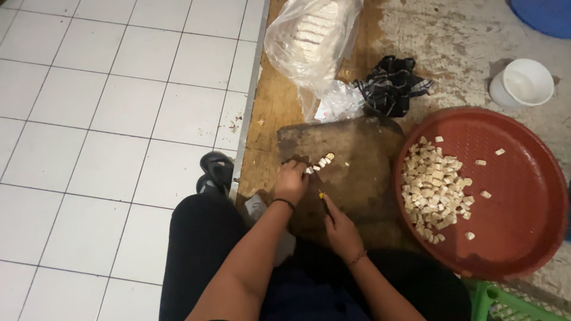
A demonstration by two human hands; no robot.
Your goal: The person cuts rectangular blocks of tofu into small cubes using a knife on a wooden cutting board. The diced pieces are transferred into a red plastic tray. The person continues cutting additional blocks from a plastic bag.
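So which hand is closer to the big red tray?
The right hand. It holds a knife over the cutting board, on the side nearer the red tray. The left hand rests on the small cubes at the board's far side.

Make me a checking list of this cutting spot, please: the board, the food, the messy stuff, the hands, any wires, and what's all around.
Surface: dark worn cutting board lying on a wooden slab.
Job's things: a few pale cubes on the board; a knife, blade hard to make out; a heap of cut cubes in the red basin.
Clutter: clear plastic bag with pale blocks inside; dark checked cloth.
Grippers: left hand pressing on the cubes; right hand closed around the knife.
Cables: nothing seen.
Surroundings: white tiled floor, white cup, blue tub edge, green crate, a black shoe.
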